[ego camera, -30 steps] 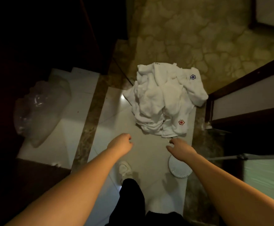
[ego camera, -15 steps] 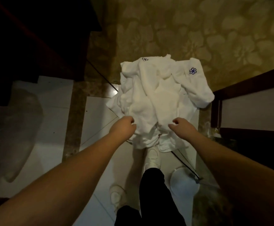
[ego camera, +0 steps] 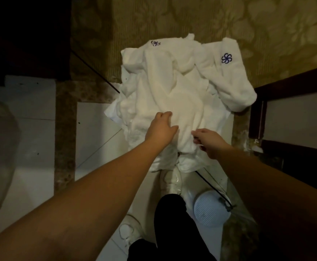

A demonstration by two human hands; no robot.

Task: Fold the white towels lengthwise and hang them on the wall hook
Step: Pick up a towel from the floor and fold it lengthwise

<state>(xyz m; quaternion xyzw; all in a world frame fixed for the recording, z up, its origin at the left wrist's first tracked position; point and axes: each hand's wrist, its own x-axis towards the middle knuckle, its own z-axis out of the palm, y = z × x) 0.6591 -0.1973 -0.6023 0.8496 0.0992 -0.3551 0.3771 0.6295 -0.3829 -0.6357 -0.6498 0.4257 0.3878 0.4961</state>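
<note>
White towels (ego camera: 172,95) heaped on the floor (ego camera: 97,129), left hand (ego camera: 160,129) curled atop (grip unclear), right hand (ego camera: 210,142) fingers (ego camera: 196,140) pinching an edge.

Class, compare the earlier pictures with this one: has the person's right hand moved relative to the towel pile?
Yes. The right hand has moved forward, from the bare floor short of the towel pile onto its near edge, where it now pinches fabric.

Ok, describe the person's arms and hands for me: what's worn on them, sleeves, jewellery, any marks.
Both forearms are bare as far as the frame shows, with no sleeves in view. The left hand and right hand wear no gloves, and no watch, bracelet or ring is visible. The light is dim, so small marks can't be made out.
</note>
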